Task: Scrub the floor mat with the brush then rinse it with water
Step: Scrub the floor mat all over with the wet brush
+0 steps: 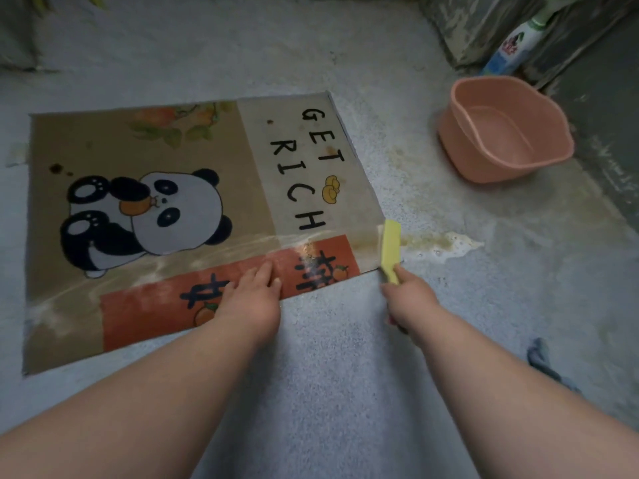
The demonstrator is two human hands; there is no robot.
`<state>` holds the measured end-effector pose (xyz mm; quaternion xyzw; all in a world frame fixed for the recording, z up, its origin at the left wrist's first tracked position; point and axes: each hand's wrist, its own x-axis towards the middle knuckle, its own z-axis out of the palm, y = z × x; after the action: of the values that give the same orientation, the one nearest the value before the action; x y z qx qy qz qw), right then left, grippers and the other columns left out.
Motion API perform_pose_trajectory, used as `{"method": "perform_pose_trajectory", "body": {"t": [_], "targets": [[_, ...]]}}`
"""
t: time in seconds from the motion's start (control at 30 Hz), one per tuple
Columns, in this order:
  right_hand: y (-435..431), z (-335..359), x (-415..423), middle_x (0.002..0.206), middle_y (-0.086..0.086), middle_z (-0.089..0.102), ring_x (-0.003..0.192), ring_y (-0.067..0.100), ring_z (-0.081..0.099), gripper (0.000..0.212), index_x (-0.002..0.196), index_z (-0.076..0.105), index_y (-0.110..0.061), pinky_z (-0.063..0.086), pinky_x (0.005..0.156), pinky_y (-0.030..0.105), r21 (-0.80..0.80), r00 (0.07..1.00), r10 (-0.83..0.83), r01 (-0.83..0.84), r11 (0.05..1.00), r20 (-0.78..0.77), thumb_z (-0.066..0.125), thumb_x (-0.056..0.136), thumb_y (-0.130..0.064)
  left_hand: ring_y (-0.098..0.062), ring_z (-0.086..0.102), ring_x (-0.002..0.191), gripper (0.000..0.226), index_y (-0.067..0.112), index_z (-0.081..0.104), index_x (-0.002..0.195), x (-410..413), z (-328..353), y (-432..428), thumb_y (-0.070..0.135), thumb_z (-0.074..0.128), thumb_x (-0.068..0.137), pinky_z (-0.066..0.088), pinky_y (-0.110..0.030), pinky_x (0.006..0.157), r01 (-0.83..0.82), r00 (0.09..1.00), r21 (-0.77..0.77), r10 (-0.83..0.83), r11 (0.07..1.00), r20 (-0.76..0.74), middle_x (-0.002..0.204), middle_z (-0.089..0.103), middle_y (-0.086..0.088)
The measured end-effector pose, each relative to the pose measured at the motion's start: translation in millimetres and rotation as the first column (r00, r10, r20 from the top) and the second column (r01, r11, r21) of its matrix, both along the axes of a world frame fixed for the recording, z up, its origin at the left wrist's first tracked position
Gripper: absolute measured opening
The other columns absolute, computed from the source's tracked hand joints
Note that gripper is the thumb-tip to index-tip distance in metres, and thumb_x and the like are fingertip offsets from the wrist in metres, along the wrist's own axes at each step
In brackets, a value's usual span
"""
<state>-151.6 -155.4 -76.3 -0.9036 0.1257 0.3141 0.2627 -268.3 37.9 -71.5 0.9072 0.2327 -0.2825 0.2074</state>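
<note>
Mid-scrub: left hand (254, 295) pressed flat on the panda mat (228, 160), right hand (413, 299) gripped the yellow brush (390, 247) at the mat's four o'clock corner; the rest likely wanted scrubbing

On the floor mat (193, 150): printed cloth-like face, matt, short flat nap. The near band carries a wet sheen and pale streaks of suds.
The brush (391, 248): yellow plastic, smooth, dull gloss.
The basin (484, 167): pink plastic, smooth, soft shine along the rim.
The floor (328, 357): speckled grey, grainy, matt (concrete or terrazzo, cannot tell which). There is a foamy wet patch beside the brush.
The bottle (515, 46): glossy plastic, printed label.
The wall (484, 22): rough, mottled, weathered.
</note>
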Motion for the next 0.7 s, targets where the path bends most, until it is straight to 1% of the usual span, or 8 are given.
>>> {"method": "perform_pose_trajectory", "body": {"t": [0.07,0.13,0.2,0.3,0.47,0.53,0.63,0.7], "targets": [[8,3,-10,0.128,0.013,0.057,0.091,0.033,0.065,0.058,0.148,0.031,-0.035,0.053,0.066,0.033,0.014,0.999,-0.044,0.044,0.999,-0.006,0.048,0.095,-0.024,-0.023,0.005,0.148,0.051,0.020,0.010,0.153,-1,-10,4,0.023,0.024,0.104,0.009,-0.046,0.121,0.091,0.996,0.034,-0.090,0.995,-0.019,0.162,0.000,0.000],[38,0,-45,0.128,0.013,0.057,0.097,0.031,0.063,0.057,0.148,0.029,-0.038,0.054,0.081,0.036,0.069,0.995,0.093,-0.089,0.994,-0.048,0.046,0.096,-0.025,-0.024,0.009,0.148,0.050,0.017,0.013,0.153,1,-18,6,0.024,0.020,0.104,0.009,-0.044,0.121,0.086,0.996,0.038,-0.086,0.996,-0.013,0.162,0.004,-0.001],[55,-2,-77,0.131,0.011,0.055,0.101,0.029,0.062,0.058,0.148,0.025,-0.043,0.054,0.085,0.035,0.151,0.972,0.212,-0.196,0.969,-0.101,0.044,0.096,-0.029,-0.023,0.015,0.146,0.050,0.015,0.017,0.153,6,-19,5,0.026,0.017,0.104,0.010,-0.043,0.121,0.060,0.998,0.053,-0.060,0.997,0.000,0.161,0.012,-0.002],[35,-4,-55,0.134,0.005,0.055,0.082,0.015,0.060,0.056,0.147,0.028,-0.042,0.049,0.065,0.019,0.121,0.967,0.248,-0.239,0.963,-0.064,0.047,0.096,-0.028,-0.026,0.015,0.145,0.050,0.019,0.023,0.151,8,-17,5,0.022,0.022,0.101,0.010,-0.049,0.120,0.155,0.987,0.112,-0.149,0.982,-0.063,0.160,0.011,-0.002],[-5,-1,0,0.127,0.012,0.057,0.075,0.026,0.059,0.058,0.148,0.030,-0.038,0.038,0.048,0.023,-0.009,0.997,-0.079,0.079,0.997,-0.021,0.047,0.095,-0.023,-0.027,0.008,0.147,0.053,0.024,0.019,0.152,4,-13,8,0.021,0.026,0.099,0.008,-0.051,0.120,0.243,0.968,0.131,-0.232,0.961,-0.092,0.162,0.002,-0.001],[27,-1,-29,0.129,0.011,0.055,0.079,0.024,0.058,0.056,0.148,0.029,-0.038,0.040,0.051,0.023,0.051,0.998,0.020,-0.017,0.999,-0.060,0.046,0.097,-0.023,-0.027,0.007,0.147,0.054,0.024,0.018,0.152,4,-11,7,0.020,0.026,0.100,0.008,-0.051,0.120,0.258,0.964,0.136,-0.246,0.956,-0.101,0.162,0.001,-0.001],[62,-2,-77,0.133,0.011,0.054,0.100,0.028,0.061,0.057,0.148,0.025,-0.042,0.052,0.077,0.029,0.158,0.956,0.270,-0.250,0.955,-0.114,0.045,0.096,-0.028,-0.027,0.005,0.148,0.055,0.024,0.017,0.153,6,-5,5,0.019,0.029,0.099,0.007,-0.052,0.119,0.254,0.963,0.140,-0.236,0.957,-0.133,0.162,-0.001,-0.001],[49,-5,-65,0.133,0.009,0.054,0.093,0.027,0.063,0.058,0.147,0.027,-0.045,0.052,0.074,0.030,0.141,0.955,0.278,-0.262,0.955,-0.106,0.046,0.095,-0.028,-0.024,0.003,0.149,0.059,0.024,0.016,0.153,7,1,7,0.015,0.032,0.097,0.004,-0.054,0.119,0.262,0.957,0.127,-0.241,0.957,-0.165,0.162,-0.004,0.000]]}}
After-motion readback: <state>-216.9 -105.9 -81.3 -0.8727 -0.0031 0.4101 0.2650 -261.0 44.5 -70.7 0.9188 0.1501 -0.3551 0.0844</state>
